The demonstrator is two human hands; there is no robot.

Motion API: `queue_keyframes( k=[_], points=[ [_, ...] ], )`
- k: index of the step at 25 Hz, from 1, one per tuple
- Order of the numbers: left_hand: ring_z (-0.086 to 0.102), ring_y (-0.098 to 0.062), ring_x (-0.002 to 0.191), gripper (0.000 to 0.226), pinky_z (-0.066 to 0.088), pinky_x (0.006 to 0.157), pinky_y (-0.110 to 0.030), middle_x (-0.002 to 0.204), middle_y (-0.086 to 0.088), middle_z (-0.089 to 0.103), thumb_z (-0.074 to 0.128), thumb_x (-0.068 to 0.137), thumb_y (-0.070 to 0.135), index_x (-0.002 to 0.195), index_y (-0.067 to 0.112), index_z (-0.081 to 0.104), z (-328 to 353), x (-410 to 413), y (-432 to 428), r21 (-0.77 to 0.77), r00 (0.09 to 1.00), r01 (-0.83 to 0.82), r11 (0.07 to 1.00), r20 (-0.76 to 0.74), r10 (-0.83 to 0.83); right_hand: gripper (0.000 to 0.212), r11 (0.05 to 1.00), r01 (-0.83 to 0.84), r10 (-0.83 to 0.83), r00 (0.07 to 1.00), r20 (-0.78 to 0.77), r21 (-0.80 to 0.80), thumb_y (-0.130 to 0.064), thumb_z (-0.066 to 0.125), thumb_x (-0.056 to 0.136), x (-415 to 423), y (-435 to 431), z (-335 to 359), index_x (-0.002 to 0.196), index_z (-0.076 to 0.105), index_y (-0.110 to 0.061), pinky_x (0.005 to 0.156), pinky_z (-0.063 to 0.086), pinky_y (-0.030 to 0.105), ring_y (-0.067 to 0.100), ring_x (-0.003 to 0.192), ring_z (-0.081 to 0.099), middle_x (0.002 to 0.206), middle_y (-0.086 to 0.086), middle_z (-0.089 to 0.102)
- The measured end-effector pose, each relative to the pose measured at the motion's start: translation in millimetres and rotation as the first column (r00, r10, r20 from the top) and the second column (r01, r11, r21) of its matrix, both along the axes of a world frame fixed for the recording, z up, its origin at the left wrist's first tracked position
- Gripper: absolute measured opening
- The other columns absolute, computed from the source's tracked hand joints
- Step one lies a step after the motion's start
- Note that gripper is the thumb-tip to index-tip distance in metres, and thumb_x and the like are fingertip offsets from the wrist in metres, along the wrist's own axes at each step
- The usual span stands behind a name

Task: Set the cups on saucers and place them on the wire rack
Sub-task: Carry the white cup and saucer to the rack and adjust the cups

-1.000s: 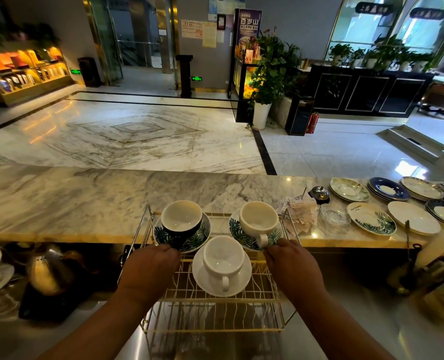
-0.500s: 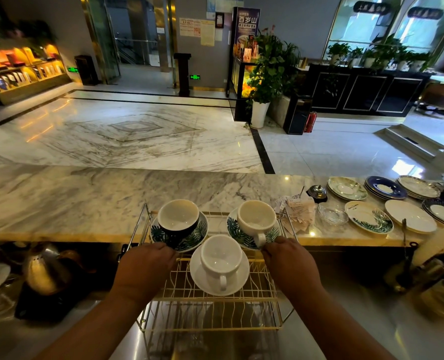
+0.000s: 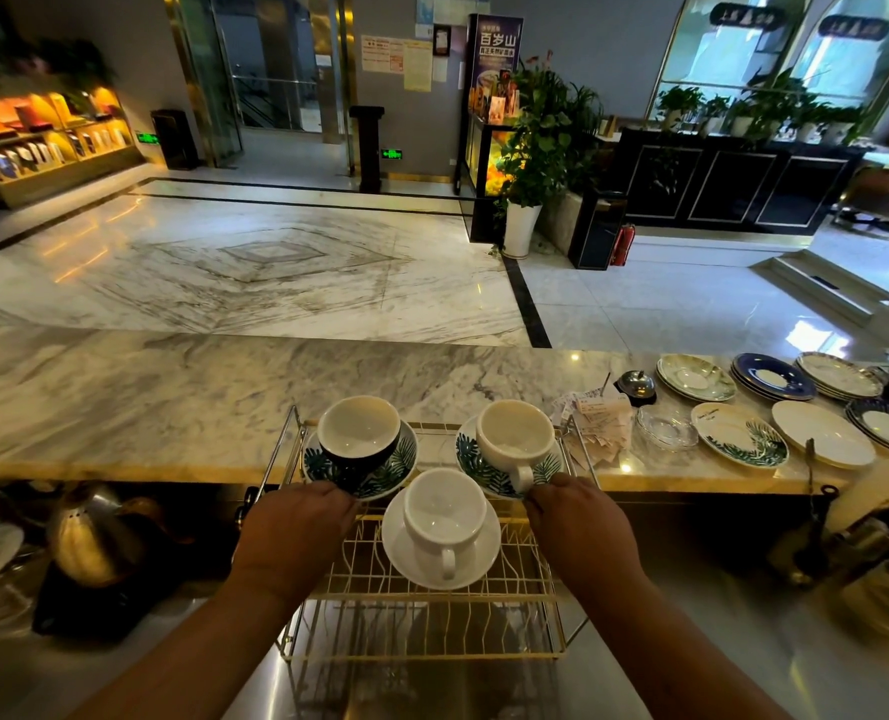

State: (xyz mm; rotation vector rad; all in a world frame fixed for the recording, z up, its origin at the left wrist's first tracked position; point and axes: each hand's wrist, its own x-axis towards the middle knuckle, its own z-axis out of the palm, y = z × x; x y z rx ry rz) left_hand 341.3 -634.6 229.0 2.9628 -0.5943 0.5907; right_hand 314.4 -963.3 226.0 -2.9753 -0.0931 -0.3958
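Cups on saucers, three sets, all sitting on the wire rack [image 3: 421, 579] in a triangle: a dark cup [image 3: 358, 433] on a leaf-print saucer [image 3: 395, 467] back left, a white cup [image 3: 516, 439] on a matching leaf saucer [image 3: 476, 467] back right, and a plain white cup [image 3: 445, 511] on a white saucer [image 3: 484, 556] in front between them. The left hand [image 3: 291, 527] pinches the near rim of the left saucer, the right hand [image 3: 577, 522] pinches the near rim of the right one, each grip closed on its saucer edge (gripping the saucer, not the cup, likely so the pair moves as one and the cup stays seated). Both sets look to be settling at the back, next to the marble table [image 3: 172, 397]. Spare plates [image 3: 738, 441] lie on the table to the right.
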Motion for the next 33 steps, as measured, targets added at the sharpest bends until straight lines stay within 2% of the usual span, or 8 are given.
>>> queue_keyframes(
  k=[4, 7, 11, 14, 17, 21, 29, 33],
  points=[
    [0.063, -0.016, 0.048, 0.019, 0.049, 0.047, -0.027, 0.062, 0.002, 0.069, 0.084, 0.081, 0.029, 0.068, 0.022, 0.072, 4.6, -5.2, -3.3, -0.023, 1.000, 0.007, 1.000, -0.010, -0.007, 0.027, 1.000, -0.004, 0.004, 1.000, 0.005, -0.002, -0.042, 0.051, 0.099, -4.0, 4.2, 3.9, 0.094, 0.073, -0.028, 0.075, 0.057, 0.029, 0.009, 0.082, 0.061, 0.090, -0.007, 0.069],
    [0.066, -0.008, 0.056, 0.009, 0.046, 0.051, -0.022, 0.072, 0.007, 0.074, 0.073, 0.088, 0.037, 0.083, 0.029, 0.075, 0.3, -21.8, -5.4, -0.185, 0.999, -0.032, 0.982, -0.027, 0.028, 0.020, 1.000, -0.018, 0.017, 0.998, 0.068, 0.009, -0.041, 0.058, 0.094, -22.3, 13.4, -0.9, 0.089, 0.072, -0.028, 0.073, 0.054, 0.027, 0.009, 0.078, 0.064, 0.085, -0.007, 0.072],
    [0.064, -0.002, 0.077, 0.044, 0.050, 0.064, -0.022, 0.089, 0.017, 0.074, 0.037, 0.095, 0.065, 0.106, 0.039, 0.071, -16.4, -46.2, -12.5, -0.323, 0.993, -0.043, 0.945, -0.115, 0.006, 0.036, 0.980, -0.069, 0.067, 0.998, 0.019, 0.187, -0.052, 0.040, 0.096, -55.0, 32.6, -14.4, 0.105, 0.069, -0.032, 0.083, 0.054, 0.028, 0.010, 0.096, 0.065, 0.100, -0.010, 0.072],
    [0.063, -0.008, 0.108, 0.056, 0.053, 0.092, -0.032, 0.115, 0.013, 0.073, 0.031, 0.096, 0.070, 0.132, 0.039, 0.060, -21.9, -49.8, -17.5, -0.327, 0.979, -0.058, 0.943, -0.204, -0.010, 0.043, 0.976, -0.053, 0.055, 0.998, -0.005, 0.210, -0.051, 0.045, 0.101, -66.1, 41.0, -16.2, 0.135, 0.059, -0.031, 0.108, 0.042, 0.038, 0.014, 0.128, 0.057, 0.135, -0.007, 0.066],
    [0.047, -0.013, 0.139, 0.063, 0.034, 0.118, -0.036, 0.147, 0.008, 0.057, 0.025, 0.097, 0.070, 0.146, 0.037, 0.048, -30.1, -55.3, -21.4, -0.261, 0.958, -0.017, 0.965, -0.282, -0.059, 0.055, 0.972, -0.054, 0.082, 0.990, -0.113, 0.229, -0.055, 0.033, 0.103, -71.9, 43.3, -19.7, 0.154, 0.032, -0.035, 0.118, 0.022, 0.032, 0.009, 0.148, 0.028, 0.161, -0.009, 0.038],
    [0.043, -0.015, 0.143, 0.069, 0.023, 0.115, -0.029, 0.156, 0.009, 0.047, 0.018, 0.095, 0.072, 0.151, 0.038, 0.040, -36.4, -62.2, -21.5, -0.313, 0.941, -0.042, 0.949, -0.331, -0.068, 0.059, 0.975, -0.082, 0.115, 0.982, -0.153, 0.208, -0.056, 0.024, 0.104, -75.7, 48.7, -26.2, 0.158, 0.015, -0.036, 0.118, 0.010, 0.028, -0.002, 0.144, 0.007, 0.167, -0.011, 0.022],
    [0.032, -0.013, 0.149, 0.073, 0.018, 0.118, -0.028, 0.163, 0.011, 0.034, 0.015, 0.093, 0.073, 0.157, 0.040, 0.025, -29.7, -63.7, -19.6, -0.274, 0.926, -0.021, 0.961, -0.368, -0.085, 0.061, 0.983, -0.085, 0.112, 0.980, -0.165, 0.162, -0.057, 0.024, 0.103, -77.4, 49.1, -26.5, 0.159, 0.014, -0.034, 0.121, 0.007, 0.028, 0.003, 0.150, 0.011, 0.167, -0.009, 0.023],
    [0.007, -0.011, 0.155, 0.081, 0.005, 0.124, -0.033, 0.167, 0.015, 0.002, 0.032, 0.092, 0.076, 0.157, 0.044, -0.004, -21.7, -70.7, -12.1, -0.181, 0.898, 0.056, 0.982, -0.420, -0.129, 0.072, 0.984, -0.072, 0.101, 0.979, -0.176, 0.165, -0.067, 0.029, 0.096, -81.4, 50.2, -18.9, 0.159, 0.006, -0.040, 0.119, 0.002, 0.033, 0.002, 0.145, -0.004, 0.165, -0.018, 0.010]
  ],
)
